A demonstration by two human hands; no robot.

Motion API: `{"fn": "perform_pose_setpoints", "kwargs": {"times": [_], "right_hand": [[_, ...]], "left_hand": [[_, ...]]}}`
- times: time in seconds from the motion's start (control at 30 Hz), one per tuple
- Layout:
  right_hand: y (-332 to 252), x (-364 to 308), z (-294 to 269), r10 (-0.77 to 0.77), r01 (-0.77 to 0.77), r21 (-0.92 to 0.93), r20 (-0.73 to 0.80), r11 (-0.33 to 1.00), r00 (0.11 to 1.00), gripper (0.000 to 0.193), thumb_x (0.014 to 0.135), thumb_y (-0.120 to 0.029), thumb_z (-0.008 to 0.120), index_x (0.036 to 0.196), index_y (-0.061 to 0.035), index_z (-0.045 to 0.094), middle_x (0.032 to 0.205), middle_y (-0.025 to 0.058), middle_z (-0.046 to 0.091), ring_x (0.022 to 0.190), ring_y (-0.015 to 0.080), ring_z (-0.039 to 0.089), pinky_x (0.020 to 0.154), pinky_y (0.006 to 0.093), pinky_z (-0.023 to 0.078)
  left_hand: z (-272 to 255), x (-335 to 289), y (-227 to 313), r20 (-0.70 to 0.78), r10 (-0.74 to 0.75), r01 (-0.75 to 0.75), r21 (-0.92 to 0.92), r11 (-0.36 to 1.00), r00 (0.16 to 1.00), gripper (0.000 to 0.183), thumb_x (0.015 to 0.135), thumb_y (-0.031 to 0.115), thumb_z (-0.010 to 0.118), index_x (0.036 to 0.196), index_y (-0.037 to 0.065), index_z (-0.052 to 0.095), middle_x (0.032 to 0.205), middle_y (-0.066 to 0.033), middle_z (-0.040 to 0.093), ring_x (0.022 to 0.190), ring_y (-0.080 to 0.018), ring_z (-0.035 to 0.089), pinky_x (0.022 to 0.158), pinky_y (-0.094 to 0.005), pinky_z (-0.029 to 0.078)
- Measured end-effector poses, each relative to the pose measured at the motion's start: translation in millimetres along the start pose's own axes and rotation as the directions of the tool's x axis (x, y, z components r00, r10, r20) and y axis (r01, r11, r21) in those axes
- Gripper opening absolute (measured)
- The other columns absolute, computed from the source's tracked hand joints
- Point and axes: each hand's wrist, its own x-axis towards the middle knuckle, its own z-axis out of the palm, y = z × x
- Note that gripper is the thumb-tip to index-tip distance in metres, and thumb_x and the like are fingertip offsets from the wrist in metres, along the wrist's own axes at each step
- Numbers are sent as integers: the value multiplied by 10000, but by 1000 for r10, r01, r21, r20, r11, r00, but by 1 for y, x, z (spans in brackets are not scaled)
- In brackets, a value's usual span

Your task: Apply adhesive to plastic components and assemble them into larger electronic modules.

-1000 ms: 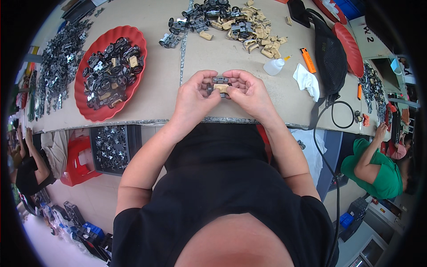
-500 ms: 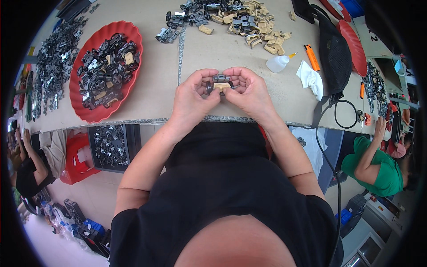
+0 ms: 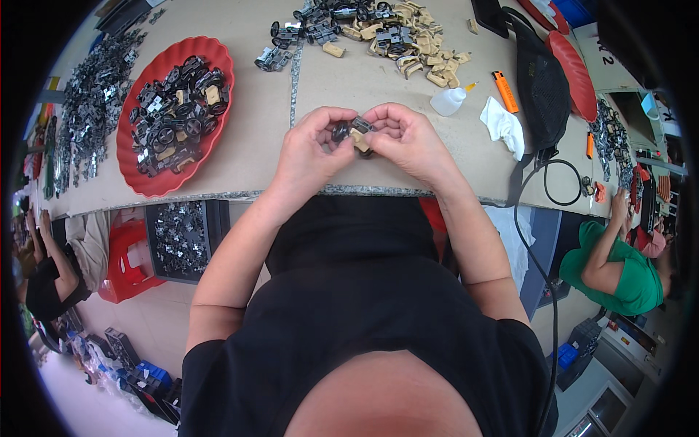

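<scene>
Between both hands, over the near part of the table, is a small dark grey toy car chassis (image 3: 362, 126) with a black wheel and a tan plastic piece (image 3: 359, 140) on its near side. My left hand (image 3: 312, 149) pinches the wheel end with thumb and fingers. My right hand (image 3: 408, 146) grips the other end, its thumb on the tan piece. Fingers hide part of the chassis. Beyond the hands lie a heap of loose tan pieces (image 3: 435, 60) and several dark wheeled chassis (image 3: 320, 30).
Left of my hands stands a red scalloped tray (image 3: 125, 156) of assembled chassis, beside a pile of grey parts (image 3: 91, 95). At right are a white dropper bottle (image 3: 447, 102), a white cloth (image 3: 502, 127), an orange cutter (image 3: 504, 92) and a black bag (image 3: 542, 87). Other people sit at both sides.
The chassis has been tilted between my fingers, its right end turning farther from me. My right thumb has shifted on the tan piece. Both hands still hold the chassis.
</scene>
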Motion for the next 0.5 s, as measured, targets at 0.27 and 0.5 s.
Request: {"fn": "perform_pose_setpoints", "kwargs": {"times": [0.27, 0.5], "right_hand": [[1, 2, 2, -6, 6, -3, -30, 1000, 1000, 271, 738, -28, 627, 982, 50, 541, 861, 67, 613, 742, 69, 586, 703, 202, 490], [1, 3, 2, 15, -17, -78, -27, 997, 1000, 262, 720, -29, 649, 959, 51, 578, 833, 51, 623, 711, 55, 577, 682, 186, 481]], "left_hand": [[-2, 1, 6, 54, -106, 113, -144, 983, 993, 330, 774, -35, 589, 1098, -53, 530, 975, -61, 574, 822, -64, 548, 699, -196, 460], [-2, 0, 7, 79, -149, 163, -221, 961, 986, 313, 777, -59, 575, 1087, -56, 533, 969, -61, 589, 858, -76, 565, 762, -202, 467]]}}
